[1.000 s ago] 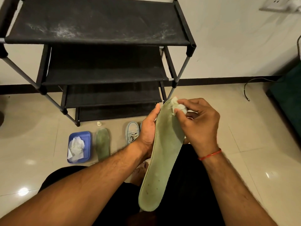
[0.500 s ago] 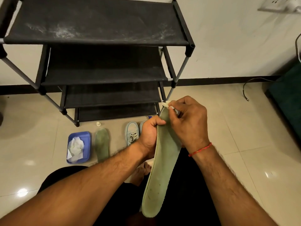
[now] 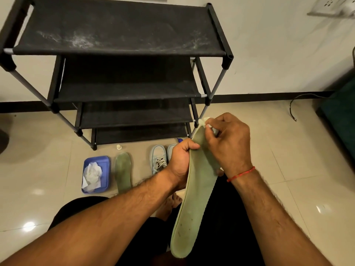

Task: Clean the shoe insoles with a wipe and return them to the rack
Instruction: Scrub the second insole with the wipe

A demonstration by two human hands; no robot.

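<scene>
Wipe [image 3: 204,120] pressed to the far tip of the insole [image 3: 194,208], over my lap.
My left hand [image 3: 182,160] curls round the insole's left edge near its far end; my right hand [image 3: 230,143] pinches the wipe. A second insole [image 3: 123,170] lies on the floor at left, between a tray [image 3: 104,162] and shoes [image 3: 158,159], in front of the rack [image 3: 119,41].

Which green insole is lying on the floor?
The insole beside the tray lies flat on the floor. The other insole is held in the left hand; the right hand rubs it with a wipe.
</scene>
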